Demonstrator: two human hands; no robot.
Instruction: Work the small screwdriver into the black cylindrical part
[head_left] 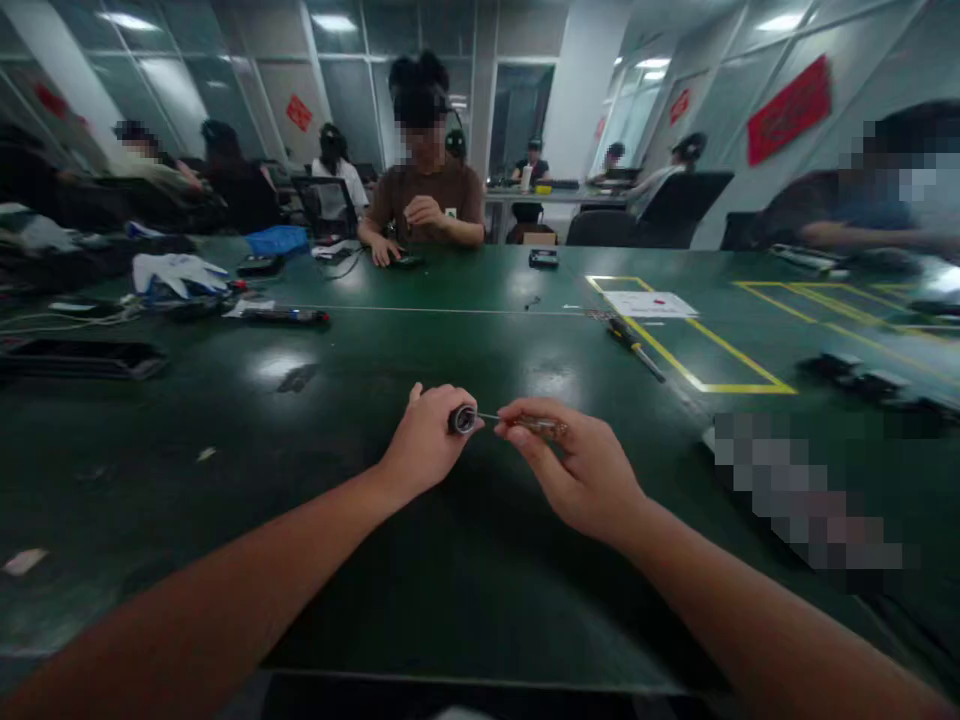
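My left hand is closed around a small black cylindrical part, whose round, ringed end faces me. In my right hand is a screwdriver with a see-through, amber-tinted handle, pinched between thumb and fingers. Its thin metal shaft points left and reaches the side of the black part; whether the tip touches or sits in a screw cannot be made out. Both hands are held over the green table, near its middle.
A yellow-black screwdriver and a white sheet lie ahead on the right, by yellow tape. A blurred-out long object is at right. White gloves and a black tool lie left. A person sits opposite.
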